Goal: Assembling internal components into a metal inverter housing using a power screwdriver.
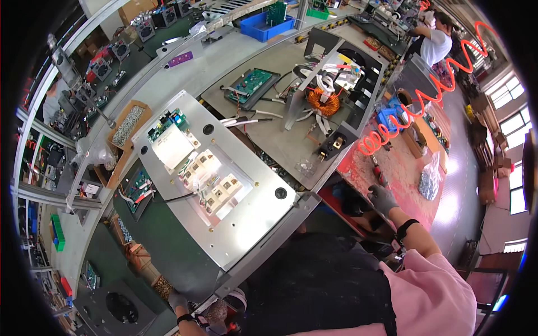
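My right hand (383, 200), in a grey glove, reaches over the red worn bench on the right, its fingers partly spread. Just beyond the fingertips lies a red-handled tool (379, 171), below the red coiled hose (392, 131); no grip on it shows. My left hand (178, 301), also gloved, is low at the near left, beside a box of small brass-coloured parts (162, 287). Its fingers are too small and partly hidden to read. Between the hands lies a metal panel (252, 224) bearing pale terminal modules (216, 190) and a small green circuit board (168, 124).
Behind the panel stands an open metal housing (358, 84) with a copper coil (324, 102) and white cables. A green circuit board (252, 82) lies in a dark tray. Screws fill a cardboard box (130, 124). A plastic bag (430, 178) lies right. Another person (436, 45) is far right.
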`<state>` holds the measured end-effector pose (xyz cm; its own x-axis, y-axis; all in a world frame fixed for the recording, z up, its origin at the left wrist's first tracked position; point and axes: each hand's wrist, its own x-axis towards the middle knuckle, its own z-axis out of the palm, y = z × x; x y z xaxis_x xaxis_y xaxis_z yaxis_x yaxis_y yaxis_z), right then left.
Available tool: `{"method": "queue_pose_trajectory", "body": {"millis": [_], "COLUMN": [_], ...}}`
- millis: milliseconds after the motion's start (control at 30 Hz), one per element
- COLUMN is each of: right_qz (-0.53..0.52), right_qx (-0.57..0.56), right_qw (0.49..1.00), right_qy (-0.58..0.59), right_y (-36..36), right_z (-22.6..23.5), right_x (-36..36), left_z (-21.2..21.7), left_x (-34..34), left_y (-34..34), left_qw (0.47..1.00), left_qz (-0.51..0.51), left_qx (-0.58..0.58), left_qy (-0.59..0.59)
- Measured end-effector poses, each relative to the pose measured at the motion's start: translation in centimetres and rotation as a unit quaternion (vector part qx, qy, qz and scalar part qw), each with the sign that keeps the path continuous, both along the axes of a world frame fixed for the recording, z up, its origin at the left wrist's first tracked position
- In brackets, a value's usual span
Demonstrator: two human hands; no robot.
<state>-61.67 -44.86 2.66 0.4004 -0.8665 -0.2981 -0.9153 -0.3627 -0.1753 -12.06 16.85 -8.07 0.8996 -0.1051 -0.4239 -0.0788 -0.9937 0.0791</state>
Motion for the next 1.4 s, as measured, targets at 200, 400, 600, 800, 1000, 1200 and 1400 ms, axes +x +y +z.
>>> {"method": "queue_pose_trajectory", "body": {"millis": [200,400,600,800,1000,1200,1400], "right_qz": [0.233,0.628,0.634,0.560,0.452,0.340,0.204], "right_qx": [-0.041,-0.197,-0.168,-0.115,-0.012,0.104,0.311], "right_qw": [0.953,0.709,0.710,0.799,0.892,0.931,0.901], "right_qy": [0.188,0.251,0.259,0.187,0.008,-0.082,-0.224], "right_y": [-5.6,-10.0,-12.9,-11.7,-0.3,16.4,28.6], "right_z": [0.8,-1.3,-4.3,-1.2,4.2,9.5,11.3], "right_x": [-6.0,-8.7,-7.2,-4.0,3.2,12.8,19.3], "left_z": [-5.7,-2.8,4.7,7.4,9.4,14.0,18.2], "left_x": [2.1,-1.2,-6.5,-9.8,-9.0,-9.0,-8.2], "left_y": [4.8,6.5,4.5,0.8,-6.1,-13.6,-16.4], "left_qw": [0.996,0.923,0.966,0.735,0.387,0.466,0.570], "left_qz": [0.070,0.276,0.052,0.275,0.367,0.322,0.249], "left_qx": [-0.041,-0.202,-0.015,-0.598,-0.830,-0.733,-0.626], "left_qy": [-0.041,-0.176,-0.253,-0.162,0.161,0.376,0.471]}}
